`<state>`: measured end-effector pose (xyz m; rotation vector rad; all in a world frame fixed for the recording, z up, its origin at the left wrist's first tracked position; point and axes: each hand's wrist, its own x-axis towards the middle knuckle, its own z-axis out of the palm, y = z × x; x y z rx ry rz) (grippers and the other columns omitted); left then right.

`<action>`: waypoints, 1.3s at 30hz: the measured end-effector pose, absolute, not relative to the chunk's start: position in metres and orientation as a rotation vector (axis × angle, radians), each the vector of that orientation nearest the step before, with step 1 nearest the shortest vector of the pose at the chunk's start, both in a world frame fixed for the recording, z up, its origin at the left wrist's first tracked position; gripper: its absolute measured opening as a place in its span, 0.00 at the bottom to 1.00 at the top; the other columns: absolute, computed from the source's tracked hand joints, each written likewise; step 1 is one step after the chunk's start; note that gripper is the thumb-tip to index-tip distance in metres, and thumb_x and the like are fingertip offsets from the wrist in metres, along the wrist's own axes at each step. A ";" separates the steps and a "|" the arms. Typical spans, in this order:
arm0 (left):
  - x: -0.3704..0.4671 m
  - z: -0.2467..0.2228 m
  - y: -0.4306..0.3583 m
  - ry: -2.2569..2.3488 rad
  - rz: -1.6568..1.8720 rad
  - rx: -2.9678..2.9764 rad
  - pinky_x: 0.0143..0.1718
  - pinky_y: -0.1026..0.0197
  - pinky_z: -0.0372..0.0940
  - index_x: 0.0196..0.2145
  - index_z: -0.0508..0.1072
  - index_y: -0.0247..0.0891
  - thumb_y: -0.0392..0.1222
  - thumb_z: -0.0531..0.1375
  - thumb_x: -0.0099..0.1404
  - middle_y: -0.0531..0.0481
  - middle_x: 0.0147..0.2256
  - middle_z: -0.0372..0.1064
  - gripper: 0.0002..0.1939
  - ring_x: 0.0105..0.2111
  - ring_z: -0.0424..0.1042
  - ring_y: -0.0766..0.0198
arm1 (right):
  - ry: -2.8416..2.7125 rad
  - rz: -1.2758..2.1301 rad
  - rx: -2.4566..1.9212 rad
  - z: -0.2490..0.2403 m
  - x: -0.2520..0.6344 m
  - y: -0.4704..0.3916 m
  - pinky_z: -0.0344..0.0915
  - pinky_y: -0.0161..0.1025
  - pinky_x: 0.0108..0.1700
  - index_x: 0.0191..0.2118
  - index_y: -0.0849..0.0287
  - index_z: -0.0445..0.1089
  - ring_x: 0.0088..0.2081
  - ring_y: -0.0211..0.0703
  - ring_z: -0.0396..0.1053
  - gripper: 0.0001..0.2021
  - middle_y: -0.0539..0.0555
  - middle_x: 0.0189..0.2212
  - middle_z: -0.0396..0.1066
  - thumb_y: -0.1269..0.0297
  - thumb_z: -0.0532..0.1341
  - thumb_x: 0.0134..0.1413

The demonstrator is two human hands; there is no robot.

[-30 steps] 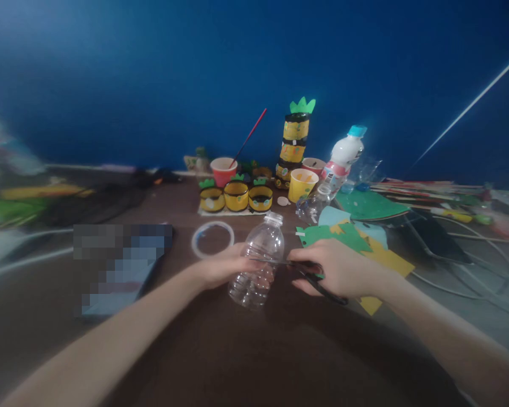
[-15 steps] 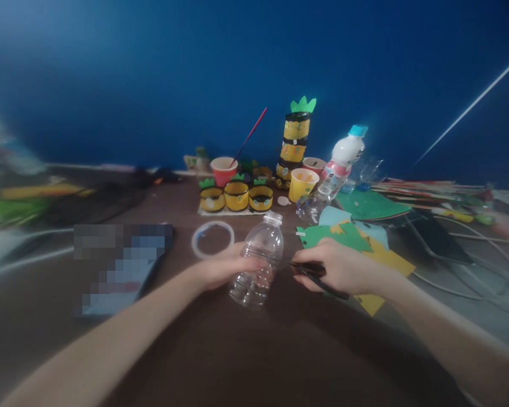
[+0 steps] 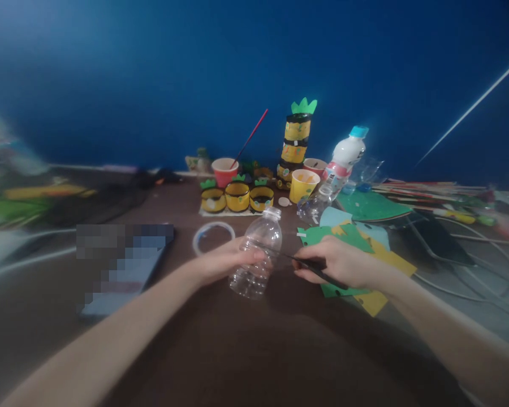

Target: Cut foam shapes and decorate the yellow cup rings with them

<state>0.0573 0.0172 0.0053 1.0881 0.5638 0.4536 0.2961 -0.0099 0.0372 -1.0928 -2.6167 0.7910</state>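
A clear plastic bottle (image 3: 254, 280), uncapped and leaning slightly right, is held around its middle by my left hand (image 3: 231, 257), with the fingers closed behind it. My right hand (image 3: 333, 260) is wrapped round the dark handles of scissors (image 3: 307, 262). Their thin blade reaches left across the upper body of the bottle, above my left thumb. Whether the blade has pierced the plastic I cannot tell. Beyond my left hand lies a roll of clear tape (image 3: 198, 242).
Green and yellow paper pieces (image 3: 392, 261) lie under and beside my right hand. Behind stand small yellow-and-black rings (image 3: 237, 198), a red cup (image 3: 224, 175), a yellow cup (image 3: 303, 189), a pineapple-like tower (image 3: 296, 133) and a white bottle (image 3: 343, 155). A tablet-like device (image 3: 127, 277) lies left.
The bottle has risen slightly between my hands. The scissors have turned a little, so that their blade now slants more clearly across the bottle.
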 end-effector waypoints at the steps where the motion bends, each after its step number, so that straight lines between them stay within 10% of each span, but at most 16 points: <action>1: 0.056 0.005 0.018 0.543 0.462 1.076 0.39 0.55 0.62 0.44 0.65 0.32 0.49 0.63 0.51 0.43 0.36 0.69 0.26 0.35 0.70 0.60 | -2.605 0.797 -1.090 0.037 0.297 -0.010 0.51 0.29 0.23 0.27 0.62 0.67 0.20 0.30 0.49 0.11 0.46 0.16 0.58 0.62 0.54 0.53; 9: 0.052 -0.005 0.024 0.245 0.346 0.828 0.44 0.52 0.60 0.48 0.64 0.29 0.63 0.55 0.52 0.36 0.43 0.68 0.36 0.43 0.68 0.51 | -2.476 0.847 -1.105 0.035 0.295 -0.009 0.55 0.30 0.27 0.30 0.64 0.67 0.23 0.32 0.57 0.13 0.50 0.23 0.65 0.58 0.53 0.54; 39: 0.064 0.001 0.009 0.509 0.458 0.968 0.34 0.58 0.66 0.37 0.70 0.28 0.47 0.61 0.54 0.42 0.30 0.71 0.18 0.30 0.73 0.60 | -2.553 0.929 -1.149 0.048 0.286 -0.017 0.51 0.30 0.25 0.29 0.60 0.64 0.21 0.31 0.54 0.09 0.45 0.19 0.60 0.59 0.56 0.50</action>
